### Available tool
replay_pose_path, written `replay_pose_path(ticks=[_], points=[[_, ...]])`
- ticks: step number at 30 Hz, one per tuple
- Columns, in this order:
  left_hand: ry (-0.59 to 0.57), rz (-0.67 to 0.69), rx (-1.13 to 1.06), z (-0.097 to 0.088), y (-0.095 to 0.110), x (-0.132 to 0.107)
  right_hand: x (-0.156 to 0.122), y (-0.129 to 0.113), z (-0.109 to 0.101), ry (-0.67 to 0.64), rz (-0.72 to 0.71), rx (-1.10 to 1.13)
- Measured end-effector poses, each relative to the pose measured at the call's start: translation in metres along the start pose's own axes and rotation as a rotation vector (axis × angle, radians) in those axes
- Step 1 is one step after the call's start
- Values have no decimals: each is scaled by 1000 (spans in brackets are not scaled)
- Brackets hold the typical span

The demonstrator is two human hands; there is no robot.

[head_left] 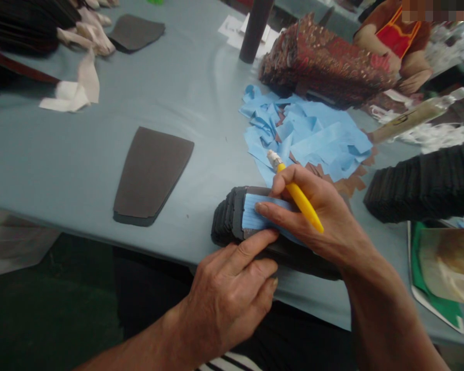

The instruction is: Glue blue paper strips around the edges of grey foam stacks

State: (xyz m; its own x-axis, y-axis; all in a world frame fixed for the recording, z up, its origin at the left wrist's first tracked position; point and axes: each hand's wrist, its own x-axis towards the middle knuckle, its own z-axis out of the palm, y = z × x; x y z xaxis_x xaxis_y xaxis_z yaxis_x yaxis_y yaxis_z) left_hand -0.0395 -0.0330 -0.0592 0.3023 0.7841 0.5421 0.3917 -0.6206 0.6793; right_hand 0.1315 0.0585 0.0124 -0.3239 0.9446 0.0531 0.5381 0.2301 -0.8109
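Observation:
A stack of dark padded pieces [228,216] lies on its side at the table's near edge, with light blue strips [253,208] on its top piece. My right hand [313,211] is closed, with a yellow-handled tool [303,203] tucked between its fingers, the whitish, crusted tip pointing up and away. The thumb of that hand presses on the blue strips. Along the near side of the stack, my left hand [235,288] is closed against it, fingers curled and index fingertip beside the strips. Its thumb is hidden.
A short pile of tapered dark pieces [152,175] lies left. Blue strips [305,129] are heaped beyond the stack, before a patterned reddish bundle [325,62]. Another dark stack [425,180] and a bottle [417,116] are right. A person in a red apron [396,36] sits across.

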Motion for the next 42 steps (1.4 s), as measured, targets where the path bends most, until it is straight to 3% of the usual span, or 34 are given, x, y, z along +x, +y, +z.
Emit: replay_pose_path(ticks=[30, 36, 42], points=[[23, -16, -82, -3, 2, 6, 1, 3, 1, -2, -27, 24], [86, 12, -144, -5, 4, 7, 0, 4, 0, -7, -25, 5], [142, -132, -73, -15, 7, 5, -1, 5, 1, 8, -46, -12]])
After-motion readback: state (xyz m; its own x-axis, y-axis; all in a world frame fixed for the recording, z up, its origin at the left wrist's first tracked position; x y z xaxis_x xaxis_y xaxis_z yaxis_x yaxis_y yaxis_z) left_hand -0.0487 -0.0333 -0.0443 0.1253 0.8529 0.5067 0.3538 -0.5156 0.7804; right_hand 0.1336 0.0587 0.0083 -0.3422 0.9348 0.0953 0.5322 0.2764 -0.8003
